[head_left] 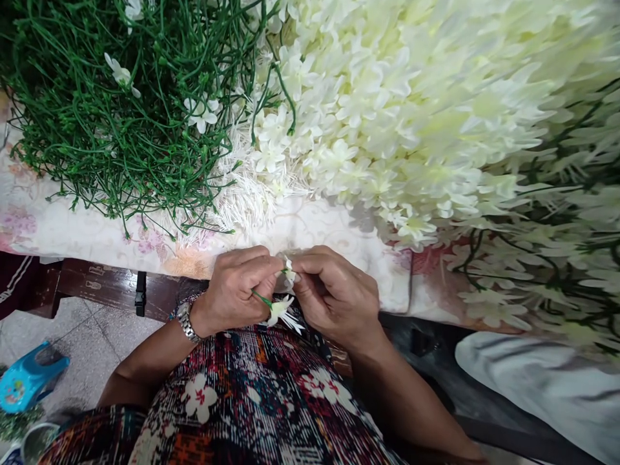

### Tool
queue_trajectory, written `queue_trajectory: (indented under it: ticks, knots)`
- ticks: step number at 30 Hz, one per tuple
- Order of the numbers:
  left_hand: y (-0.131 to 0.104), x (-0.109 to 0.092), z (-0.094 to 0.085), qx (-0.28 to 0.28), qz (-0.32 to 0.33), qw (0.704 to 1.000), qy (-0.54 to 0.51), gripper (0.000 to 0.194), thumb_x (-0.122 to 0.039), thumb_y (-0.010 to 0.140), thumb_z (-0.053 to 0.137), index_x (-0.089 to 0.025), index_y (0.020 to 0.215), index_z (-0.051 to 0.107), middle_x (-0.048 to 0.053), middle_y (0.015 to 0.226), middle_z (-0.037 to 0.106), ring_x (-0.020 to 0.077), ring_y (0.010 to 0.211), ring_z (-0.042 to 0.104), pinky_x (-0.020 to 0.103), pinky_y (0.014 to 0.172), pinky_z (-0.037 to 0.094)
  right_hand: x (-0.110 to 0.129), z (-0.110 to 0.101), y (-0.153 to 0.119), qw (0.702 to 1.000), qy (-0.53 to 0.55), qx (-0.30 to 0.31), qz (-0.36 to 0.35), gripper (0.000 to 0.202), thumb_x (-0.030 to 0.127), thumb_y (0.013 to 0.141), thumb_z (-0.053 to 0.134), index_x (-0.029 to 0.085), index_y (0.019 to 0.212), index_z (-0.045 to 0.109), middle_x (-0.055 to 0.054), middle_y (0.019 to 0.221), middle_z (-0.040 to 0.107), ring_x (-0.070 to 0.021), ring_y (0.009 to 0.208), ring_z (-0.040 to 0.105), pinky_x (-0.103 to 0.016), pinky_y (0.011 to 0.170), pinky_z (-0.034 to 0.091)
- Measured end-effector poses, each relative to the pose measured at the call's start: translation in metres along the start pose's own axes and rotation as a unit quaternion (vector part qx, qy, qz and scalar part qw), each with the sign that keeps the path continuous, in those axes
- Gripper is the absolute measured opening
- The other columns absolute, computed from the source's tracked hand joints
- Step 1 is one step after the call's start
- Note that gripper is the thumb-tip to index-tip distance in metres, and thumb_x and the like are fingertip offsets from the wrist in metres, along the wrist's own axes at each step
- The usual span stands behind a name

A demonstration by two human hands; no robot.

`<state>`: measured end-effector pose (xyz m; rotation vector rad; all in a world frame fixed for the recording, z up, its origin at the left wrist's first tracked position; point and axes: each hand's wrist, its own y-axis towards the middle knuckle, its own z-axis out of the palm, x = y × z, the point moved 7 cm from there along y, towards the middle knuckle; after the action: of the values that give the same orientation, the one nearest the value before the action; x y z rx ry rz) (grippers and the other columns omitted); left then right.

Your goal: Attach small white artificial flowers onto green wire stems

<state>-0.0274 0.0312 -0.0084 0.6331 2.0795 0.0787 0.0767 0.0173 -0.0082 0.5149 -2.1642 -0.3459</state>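
Note:
My left hand (239, 284) pinches a thin green plastic stem (261, 298) that carries a cream artificial flower (281, 311) hanging below my fingers. My right hand (334, 294) meets it at the fingertips and pinches a second small cream blossom (289, 272) at the stem's tip. Both hands hover over my lap, just in front of the table edge. A metal watch (186, 321) sits on my left wrist.
A big heap of cream flower heads (411, 97) covers the table's back right. A tangle of bare green stems (121, 110) lies back left on a floral cloth (58, 226). Finished flowered stems (557, 271) lie right. A blue stool (26, 381) stands on the floor left.

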Motion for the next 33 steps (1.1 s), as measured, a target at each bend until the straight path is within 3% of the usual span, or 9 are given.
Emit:
queue_trajectory:
  ticks: [9, 16, 21, 25, 33]
  knots:
    - [0.0, 0.001, 0.0, 0.002, -0.006, 1.0, -0.009, 0.016, -0.017, 0.08, 0.043, -0.015, 0.068, 0.054, -0.002, 0.053, 0.042, 0.0078, 0.049, 0.039, 0.021, 0.046, 0.032, 0.0, 0.001, 0.001, 1.0, 0.007, 0.006, 0.003, 0.008, 0.01, 0.074, 0.05, 0.017, 0.08, 0.049, 0.0, 0.064, 0.051, -0.009, 0.059, 0.048, -0.021, 0.052, 0.041]
    - [0.001, 0.01, -0.01, 0.0, -0.056, 0.985, -0.162, 0.012, -0.018, 0.079, 0.049, -0.015, 0.072, 0.058, -0.002, 0.057, 0.048, 0.0063, 0.051, 0.042, 0.018, 0.047, 0.033, 0.005, -0.009, 0.004, 1.0, 0.025, -0.011, -0.004, 0.018, 0.01, 0.072, 0.054, 0.017, 0.087, 0.051, -0.001, 0.071, 0.055, -0.0103, 0.065, 0.051, -0.023, 0.056, 0.044]
    - [0.001, 0.013, -0.019, -0.043, -0.08, 0.968, -0.235, 0.012, -0.022, 0.076, 0.054, -0.014, 0.069, 0.06, -0.001, 0.057, 0.051, 0.0058, 0.05, 0.043, 0.017, 0.046, 0.033, 0.023, -0.028, 0.007, 0.995, -0.027, -0.051, -0.076, 0.031, 0.008, 0.065, 0.06, 0.017, 0.094, 0.051, -0.003, 0.075, 0.057, -0.0131, 0.068, 0.053, -0.026, 0.058, 0.046]
    - [-0.001, 0.015, -0.014, -0.033, -0.118, 0.962, -0.243, 0.013, -0.023, 0.074, 0.054, -0.013, 0.069, 0.06, -0.002, 0.058, 0.051, 0.0057, 0.05, 0.042, 0.017, 0.046, 0.033, 0.033, -0.024, 0.01, 0.992, -0.06, -0.021, -0.108, 0.03, 0.008, 0.066, 0.059, 0.015, 0.093, 0.052, -0.005, 0.077, 0.057, -0.0137, 0.07, 0.052, -0.028, 0.06, 0.047]
    - [-0.001, 0.013, -0.014, -0.013, -0.12, 0.97, -0.21, 0.013, -0.019, 0.075, 0.052, -0.013, 0.065, 0.059, -0.003, 0.055, 0.049, 0.0052, 0.049, 0.041, 0.016, 0.046, 0.031, 0.032, -0.014, 0.011, 0.99, -0.08, -0.005, -0.112, 0.017, 0.005, 0.069, 0.054, 0.014, 0.083, 0.052, -0.004, 0.071, 0.057, -0.012, 0.067, 0.05, -0.026, 0.06, 0.046]
